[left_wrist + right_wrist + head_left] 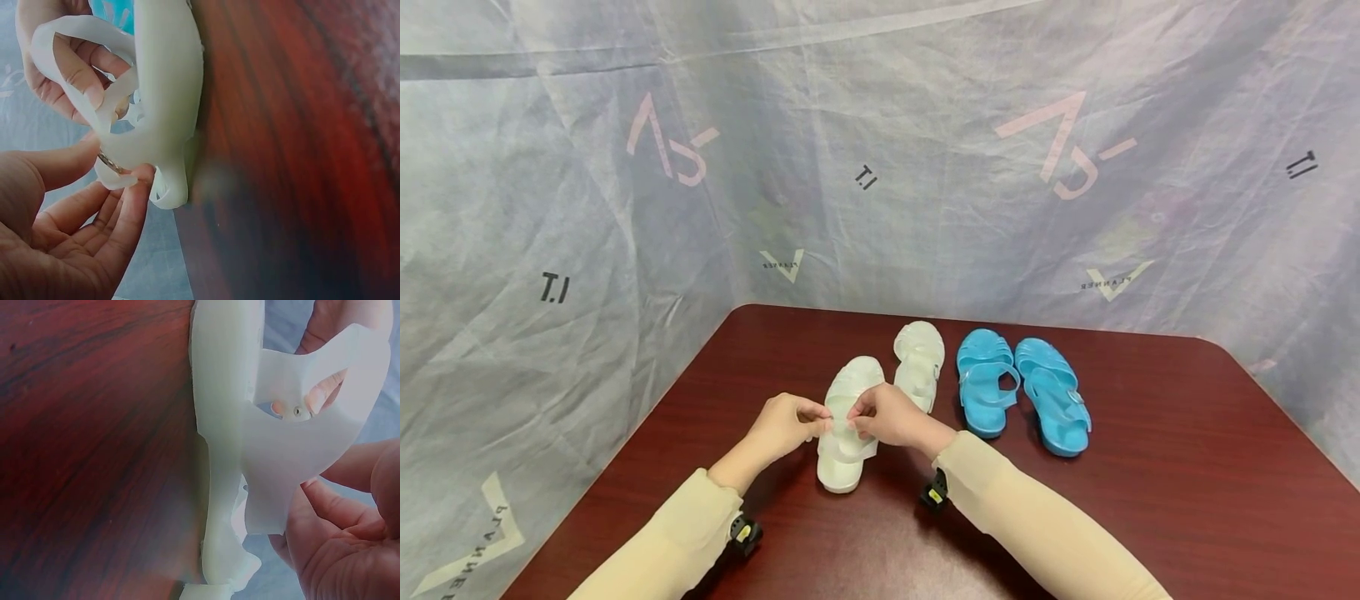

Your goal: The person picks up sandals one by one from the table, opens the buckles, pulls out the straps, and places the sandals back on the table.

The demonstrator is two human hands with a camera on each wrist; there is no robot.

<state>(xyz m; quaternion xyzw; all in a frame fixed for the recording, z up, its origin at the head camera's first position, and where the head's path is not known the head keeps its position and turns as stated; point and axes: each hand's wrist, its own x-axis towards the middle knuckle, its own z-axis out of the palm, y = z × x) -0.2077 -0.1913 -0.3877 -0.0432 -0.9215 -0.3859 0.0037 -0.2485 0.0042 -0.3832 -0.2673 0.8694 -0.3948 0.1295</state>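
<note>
A white jelly sandal (pixel 839 477) lies on the table, toe pointing away. At its left side my left hand (pixel 784 427) pinches the strap between thumb and finger. The left wrist view shows a small metal buckle (pixel 111 164) right at those fingertips. From the other side my right hand (pixel 893 417) pinches the strap, thumb and index finger bent together. In the right wrist view the wide ankle strap (pixel 312 444) arches above the sole, the right fingertips partly behind its edge. Further back is a second white sandal (pixel 919 340), partly covered by the right hand.
Two blue jelly sandals, one (pixel 985 346) beside the other (pixel 1043 357), lie to the right of the white pair. They rest on a dark red table (pixel 1172 467). Behind stands a grey fabric backdrop (pixel 940 225) with printed letters.
</note>
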